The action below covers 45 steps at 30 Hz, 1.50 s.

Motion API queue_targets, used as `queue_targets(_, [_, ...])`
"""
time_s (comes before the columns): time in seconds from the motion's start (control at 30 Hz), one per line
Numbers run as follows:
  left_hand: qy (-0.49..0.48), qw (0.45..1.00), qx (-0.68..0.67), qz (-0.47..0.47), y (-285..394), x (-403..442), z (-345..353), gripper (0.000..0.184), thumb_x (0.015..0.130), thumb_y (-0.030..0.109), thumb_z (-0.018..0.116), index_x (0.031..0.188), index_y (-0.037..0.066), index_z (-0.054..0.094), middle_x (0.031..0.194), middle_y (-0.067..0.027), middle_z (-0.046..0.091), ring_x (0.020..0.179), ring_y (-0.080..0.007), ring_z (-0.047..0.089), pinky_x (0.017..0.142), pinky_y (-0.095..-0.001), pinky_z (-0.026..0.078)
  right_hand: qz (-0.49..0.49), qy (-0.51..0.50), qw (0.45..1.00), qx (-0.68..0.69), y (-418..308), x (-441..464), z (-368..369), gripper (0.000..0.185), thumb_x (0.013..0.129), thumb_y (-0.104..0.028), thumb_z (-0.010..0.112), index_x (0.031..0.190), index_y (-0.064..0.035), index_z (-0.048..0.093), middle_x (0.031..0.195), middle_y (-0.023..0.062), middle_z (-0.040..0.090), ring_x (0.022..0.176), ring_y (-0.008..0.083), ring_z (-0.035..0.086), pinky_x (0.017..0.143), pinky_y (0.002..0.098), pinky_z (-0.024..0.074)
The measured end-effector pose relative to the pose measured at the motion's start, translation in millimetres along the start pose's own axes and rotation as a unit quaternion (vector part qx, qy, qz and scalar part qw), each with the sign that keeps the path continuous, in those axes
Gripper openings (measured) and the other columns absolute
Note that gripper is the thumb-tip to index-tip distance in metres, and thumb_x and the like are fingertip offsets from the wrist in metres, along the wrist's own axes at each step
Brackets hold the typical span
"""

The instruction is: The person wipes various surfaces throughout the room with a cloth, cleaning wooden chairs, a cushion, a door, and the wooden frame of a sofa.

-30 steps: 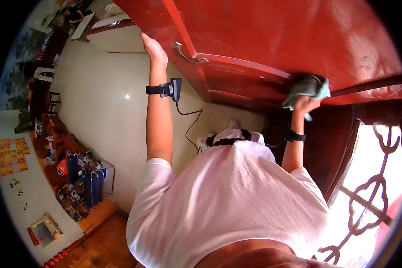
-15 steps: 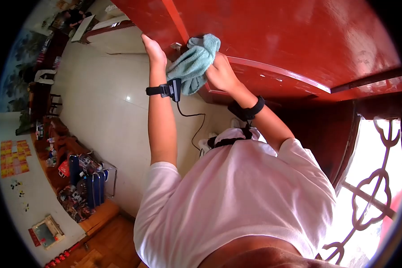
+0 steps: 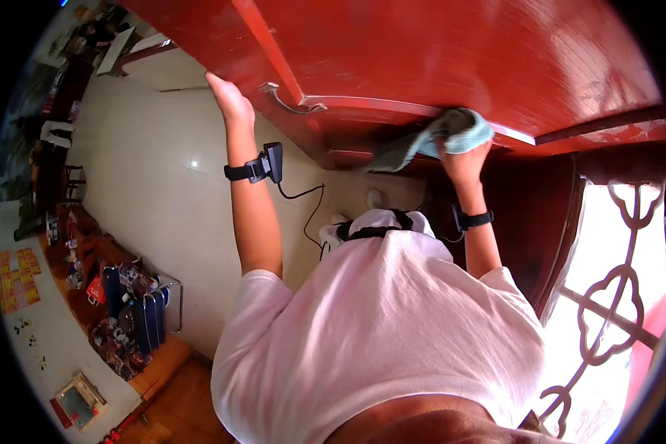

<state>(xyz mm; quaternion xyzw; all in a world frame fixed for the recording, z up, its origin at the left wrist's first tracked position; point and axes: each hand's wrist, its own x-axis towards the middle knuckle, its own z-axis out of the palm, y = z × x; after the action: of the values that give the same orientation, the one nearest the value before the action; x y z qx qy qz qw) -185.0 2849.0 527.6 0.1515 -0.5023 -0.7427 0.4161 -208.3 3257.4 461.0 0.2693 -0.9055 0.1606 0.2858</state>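
My right hand [image 3: 464, 159] grips a bluish-green cloth [image 3: 468, 133] against the raised moulding of a red door [image 3: 422, 52]. A loose end of the cloth trails to the left, blurred by motion. Farther left, my left hand [image 3: 231, 102] is raised at the door's edge; its fingers are not clearly visible, so I cannot tell how they are set. Between the two hands, a curved metal handle [image 3: 292, 102] shows on the door. Both wrists wear black straps with small devices, and a cable hangs from the left one.
Below the door is a pale tiled floor [image 3: 163, 192]. Bags and a folded blue item with a metal frame [image 3: 152, 322] lie on a wooden bench at the left. A bright window with a metal grille [image 3: 610, 311] stands at the right. Someone sits in the far upper left.
My right hand has carried the cloth rightward along the moulding, away from the handle, which is now uncovered. My left hand appears slightly further left and lower as the view shifts.
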Motion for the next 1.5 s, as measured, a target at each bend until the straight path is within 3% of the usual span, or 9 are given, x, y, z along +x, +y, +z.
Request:
queue_targets(0.23, [-0.014, 1.0, -0.001, 0.0, -5, -18, -5, 0.055, 0.102, 0.042, 0.03, 0.141, 0.005, 0.038, 0.144, -0.0102, 0.043, 0.129, -0.0261, 0.043, 0.11, -0.0404, 0.032, 0.081, 0.107, 0.989, -0.056, 64, -32, -10, 0.043, 0.075, -0.012, 0.069, 0.116, -0.0063, 0.062, 0.118, 0.0169, 0.061, 0.113, 0.0396, 0.054, 0.095, 0.0487, 0.0405])
queue_targets(0.43, [0.168, 0.972, 0.166, 0.013, -62, -107, -62, 0.03, 0.1, 0.029, 0.045, 0.112, 0.002, 0.046, 0.114, -0.0098, 0.047, 0.109, -0.0224, 0.049, 0.095, -0.0355, 0.038, 0.211, 0.162, 0.908, 0.322, 9, -11, -47, 0.027, 0.088, 0.0, 0.051, 0.113, 0.0013, 0.063, 0.111, 0.0118, 0.066, 0.106, 0.0221, 0.061, 0.094, 0.0332, 0.045])
queue_targets(0.57, [-0.332, 0.921, 0.201, 0.014, -86, -166, -62, 0.045, 0.097, 0.038, 0.05, 0.126, 0.003, 0.046, 0.115, -0.0147, 0.055, 0.103, -0.0248, 0.057, 0.093, -0.0396, 0.045, 0.227, 0.064, 0.858, 0.456, -38, -6, -41, 0.036, 0.094, -0.005, 0.041, 0.126, 0.0039, 0.055, 0.121, 0.0145, 0.062, 0.116, 0.0247, 0.057, 0.103, 0.0342, 0.0389])
queue_targets(0.73, [-0.519, 0.805, 0.288, 0.016, -97, -205, -14, 0.056, 0.089, 0.038, 0.064, 0.128, 0.0, 0.05, 0.133, -0.0208, 0.054, 0.121, -0.0354, 0.054, 0.097, -0.0442, 0.043, 0.034, -0.008, 0.938, 0.346, -97, 21, -51, 0.046, 0.091, -0.01, 0.052, 0.136, -0.0025, 0.051, 0.142, 0.0214, 0.043, 0.127, 0.0422, 0.043, 0.109, 0.0441, 0.0335])
queue_targets(1.0, [-0.301, 0.855, 0.415, -0.079, -176, -140, -73, 0.053, 0.096, 0.05, 0.046, 0.109, 0.001, 0.062, 0.108, -0.0147, 0.07, 0.097, -0.0293, 0.068, 0.081, -0.0426, 0.051, 0.086, -0.018, 0.928, 0.362, -83, 26, -58, 0.039, 0.081, -0.006, 0.068, 0.118, -0.0038, 0.061, 0.108, 0.0184, 0.066, 0.098, 0.0395, 0.063, 0.086, 0.0399, 0.0513])
queue_targets(1.03, [-0.265, 0.795, 0.394, -0.377, -141, -129, -67, 0.062, 0.096, 0.055, 0.046, 0.134, 0.007, 0.053, 0.123, -0.0167, 0.063, 0.105, -0.0266, 0.066, 0.091, -0.0405, 0.048, 0.119, -0.021, 0.928, 0.351, -75, 24, -60, 0.034, 0.083, -0.005, 0.067, 0.117, -0.0021, 0.061, 0.107, 0.0177, 0.067, 0.096, 0.0324, 0.067, 0.086, 0.0366, 0.0515])
queue_targets(1.1, [-0.214, 0.818, 0.299, -0.441, -105, -105, -73, 0.06, 0.096, 0.053, 0.047, 0.132, 0.005, 0.054, 0.122, -0.015, 0.063, 0.094, -0.0229, 0.069, 0.093, -0.0431, 0.047, 0.207, 0.004, 0.889, 0.409, -56, 14, -52, 0.032, 0.086, -0.005, 0.067, 0.117, 0.0002, 0.06, 0.106, 0.0154, 0.069, 0.095, 0.0203, 0.067, 0.086, 0.0321, 0.0512])
queue_targets(1.23, [-0.088, 0.956, 0.257, -0.108, -42, -89, -36, 0.04, 0.099, 0.037, 0.048, 0.121, 0.004, 0.058, 0.113, -0.0078, 0.064, 0.104, -0.0185, 0.062, 0.097, -0.0367, 0.044, 0.26, 0.054, 0.844, 0.467, -23, 6, -37, 0.026, 0.091, -0.004, 0.065, 0.115, 0.0022, 0.061, 0.102, 0.0054, 0.069, 0.092, 0.0109, 0.06, 0.084, 0.026, 0.0485])
queue_targets(1.5, [-0.091, 0.989, -0.022, -0.115, -47, -101, -10, 0.068, 0.101, 0.042, 0.047, 0.154, 0.009, 0.02, 0.155, -0.0046, 0.031, 0.141, -0.0189, 0.032, 0.117, -0.0378, 0.026, 0.258, -0.008, 0.827, 0.5, -23, 13, -26, 0.026, 0.094, -0.01, 0.062, 0.117, 0.0015, 0.061, 0.103, 0.0035, 0.067, 0.092, 0.0108, 0.057, 0.085, 0.0266, 0.0472])
